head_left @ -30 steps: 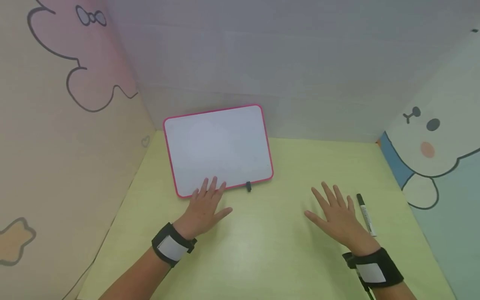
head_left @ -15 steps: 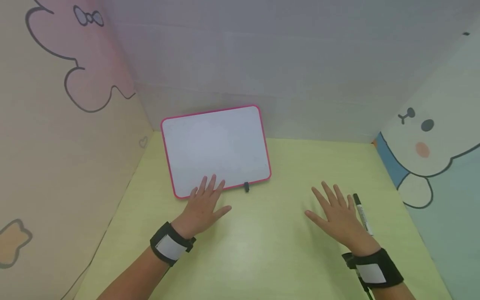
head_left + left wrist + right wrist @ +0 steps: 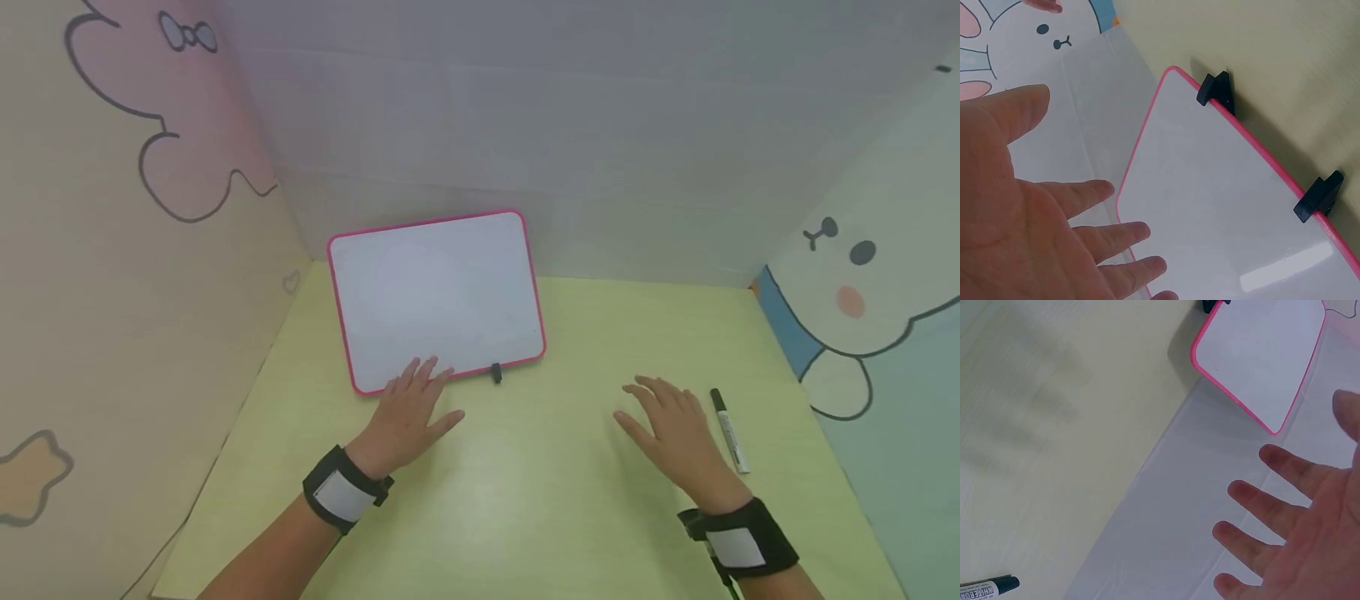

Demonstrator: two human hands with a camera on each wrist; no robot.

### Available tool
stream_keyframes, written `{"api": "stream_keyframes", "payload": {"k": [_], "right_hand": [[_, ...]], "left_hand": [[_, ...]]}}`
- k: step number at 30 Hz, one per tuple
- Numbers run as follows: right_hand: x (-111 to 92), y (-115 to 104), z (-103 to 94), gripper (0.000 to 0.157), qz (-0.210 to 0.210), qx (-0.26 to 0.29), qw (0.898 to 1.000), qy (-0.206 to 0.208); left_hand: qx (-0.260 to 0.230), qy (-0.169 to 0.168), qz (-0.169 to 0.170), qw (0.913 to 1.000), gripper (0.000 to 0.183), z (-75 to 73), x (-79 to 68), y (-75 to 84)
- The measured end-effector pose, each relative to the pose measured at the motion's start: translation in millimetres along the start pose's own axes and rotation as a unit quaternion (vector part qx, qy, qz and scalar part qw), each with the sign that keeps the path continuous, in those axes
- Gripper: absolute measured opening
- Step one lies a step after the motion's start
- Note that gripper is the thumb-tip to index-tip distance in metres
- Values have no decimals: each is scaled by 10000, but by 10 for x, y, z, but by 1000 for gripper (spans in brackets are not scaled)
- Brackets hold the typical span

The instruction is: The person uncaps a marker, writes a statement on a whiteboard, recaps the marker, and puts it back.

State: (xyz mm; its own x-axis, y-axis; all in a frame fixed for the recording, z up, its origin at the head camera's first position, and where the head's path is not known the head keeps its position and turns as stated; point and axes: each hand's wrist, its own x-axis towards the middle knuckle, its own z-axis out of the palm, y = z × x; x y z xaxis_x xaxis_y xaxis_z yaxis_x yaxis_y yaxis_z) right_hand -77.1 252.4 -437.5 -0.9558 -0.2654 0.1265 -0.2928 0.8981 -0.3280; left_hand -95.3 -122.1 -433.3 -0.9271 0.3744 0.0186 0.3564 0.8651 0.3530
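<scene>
The pink-framed whiteboard (image 3: 450,292) sits back-left on the table (image 3: 570,500), long axis sideways, right end slightly farther. The left hand (image 3: 401,423), fingers spread, overlaps its lower edge; contact is unclear. Beside the right hand (image 3: 678,437), fingers apart, a whiteboard marker (image 3: 730,431) points cap-end away.

L hand (image 3: 401,425) splayed; R hand (image 3: 677,440) slightly bent; both palms dn.

Left hand (image 3: 397,429): black wristband (image 3: 354,469) is circling behind the fingers (image 3: 438,386); white rectangular patch (image 3: 342,497) is showing on top; small black block (image 3: 384,490) is jutting thumb-side. Right hand (image 3: 678,442): matching black band (image 3: 772,537) is circling behind the fingers, bearing a similar white patch (image 3: 737,547); second block (image 3: 692,525) is protruding thumb-side; thin dark cable (image 3: 722,572) is running farther back.
</scene>
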Motion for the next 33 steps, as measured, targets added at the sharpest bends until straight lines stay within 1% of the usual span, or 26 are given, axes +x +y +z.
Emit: {"api": "stream_keyframes", "payload": {"k": [2, 3, 5, 6, 8, 10, 13, 15, 18, 21, 27, 28, 30, 33], "right_hand": [[41, -22, 52, 33, -111, 10, 9995, 292], [63, -36, 84, 26, -122, 1, 9992, 384], [126, -71, 157, 15, -119, 48, 9992, 375], [159, -89, 195, 13, -89, 102, 9994, 307], [229, -129, 277, 15, -32, 211, 9997, 90], [290, -179, 360, 18, 51, 358, 9991, -219], [372, -258, 484, 21, 183, 542, 9964, -627], [436, -313, 554, 23, 197, 596, 9949, -796], [547, -380, 646, 25, 138, 598, 9942, -878], [654, -434, 726, 24, 121, 572, 9936, -962], [807, -511, 843, 27, 205, 627, 9908, -1177], [832, -517, 858, 28, 181, 600, 9913, -1157], [876, -520, 883, 30, 151, 525, 9922, -1122], [951, -519, 928, 32, 248, 295, 9933, -1090]], "left_hand": [[-112, 266, 4, 9996, 50, 9, -7, -1], [-197, 373, -19, 9991, 39, 14, -9, -3], [-357, 564, -181, 9976, 20, 36, -26, -12], [-435, 612, -301, 9967, 16, 51, -32, -18], [-496, 632, -529, 9954, 22, 89, -38, -35], [-455, 608, -716, 9945, 30, 144, -27, -59], [-341, 470, -922, 9940, 34, 240, 7, -101], [-338, 374, -1058, 9931, 35, 300, 33, -128], [-372, 305, -1185, 9918, 35, 371, 75, -163], [-373, 263, -1241, 9912, 34, 429, 123, -188], [-262, -42, -1484, 9886, 33, 529, 188, -192], [-241, -56, -1526, 9880, 33, 544, 194, -192], [-218, 24, -1556, 9876, 33, 566, 209, -186], [-94, 102, -1658, 9861, 32, 586, 266, -165]]}}
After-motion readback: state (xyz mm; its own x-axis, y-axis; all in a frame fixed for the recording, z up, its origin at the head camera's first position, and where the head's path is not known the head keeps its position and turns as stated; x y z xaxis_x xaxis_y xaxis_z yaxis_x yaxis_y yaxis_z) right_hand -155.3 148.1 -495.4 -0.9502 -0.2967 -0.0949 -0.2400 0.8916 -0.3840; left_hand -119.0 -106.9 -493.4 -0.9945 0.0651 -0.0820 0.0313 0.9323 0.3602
